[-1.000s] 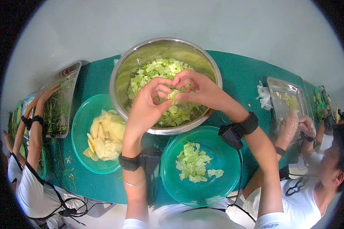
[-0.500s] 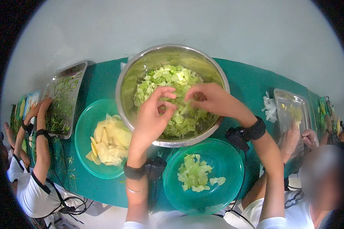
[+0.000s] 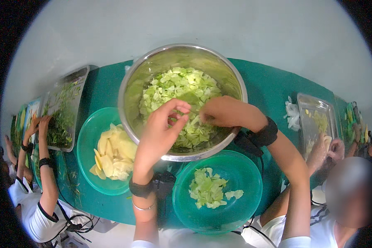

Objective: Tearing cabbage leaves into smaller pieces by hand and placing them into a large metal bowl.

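Note:
Torn lettuce [image 3: 182, 82] lies heaped in a large steel bowl [image 3: 130, 78]. Over the bowl's near half, my left hand [image 3: 161, 128] is closed, its fingers curled toward the thumb. To its right, my right hand [image 3: 225, 111] has its fingers bent down and pinched, somewhat blurred. A lettuce leaf [image 3: 191, 98] shows between the two sets of fingertips, hard to tell from the lettuce beneath. Below the bowl, a green plastic basin [image 3: 244, 211] contains a small pile of lettuce pieces [image 3: 208, 188].
A second green basin [image 3: 84, 165] at left holds pale yellow slices [image 3: 111, 153]. Farther left, another person's hands work at a metal tray [image 3: 80, 91] of green herbs. At right, a person's gloved hands are by a steel tray [image 3: 335, 111], beside a crumpled clear bag [image 3: 292, 115].
My right hand has drawn its fingers in and turned knuckles-up. The left hand has shifted slightly left and down. The bowl and basins appear a little farther left.

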Tool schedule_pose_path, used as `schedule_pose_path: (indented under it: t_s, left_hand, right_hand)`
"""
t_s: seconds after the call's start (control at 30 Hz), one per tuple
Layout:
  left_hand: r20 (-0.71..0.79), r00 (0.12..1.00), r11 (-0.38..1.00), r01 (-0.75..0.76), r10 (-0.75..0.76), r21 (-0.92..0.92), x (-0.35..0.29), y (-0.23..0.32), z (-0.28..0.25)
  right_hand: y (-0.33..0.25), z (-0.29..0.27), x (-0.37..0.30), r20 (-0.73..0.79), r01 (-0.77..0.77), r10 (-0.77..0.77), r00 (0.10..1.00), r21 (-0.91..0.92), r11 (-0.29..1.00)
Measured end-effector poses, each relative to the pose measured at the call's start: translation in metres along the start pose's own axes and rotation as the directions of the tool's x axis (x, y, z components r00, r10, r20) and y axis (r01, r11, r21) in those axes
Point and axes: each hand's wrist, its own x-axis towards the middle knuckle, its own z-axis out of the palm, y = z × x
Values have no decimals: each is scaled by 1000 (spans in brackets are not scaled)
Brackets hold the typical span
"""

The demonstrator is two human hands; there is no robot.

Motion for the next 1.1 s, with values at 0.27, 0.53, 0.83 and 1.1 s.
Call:
schedule_pose_path:
  t_s: [0.27, 0.53, 0.83, 1.1]
  left_hand:
    - [-41, 999, 991, -10, 4, -135, 2, -4, 1]
    - [-89, 994, 994, -70, 63, -84, 1, 0, 3]
    - [-38, 992, 986, -125, 121, -107, 4, -10, 2]
    - [-27, 998, 996, -58, 57, -62, -2, -12, -1]
  right_hand:
    - [1, -13, -11, -235, -63, 46, 971, -66, 996]
    - [-24, -33, -32, -170, 7, -1, 985, 38, 999]
    - [-52, -40, -51, -329, 51, 0, 944, 148, 988]
    - [-91, -32, -81, -211, 249, -179, 961, 375, 893]
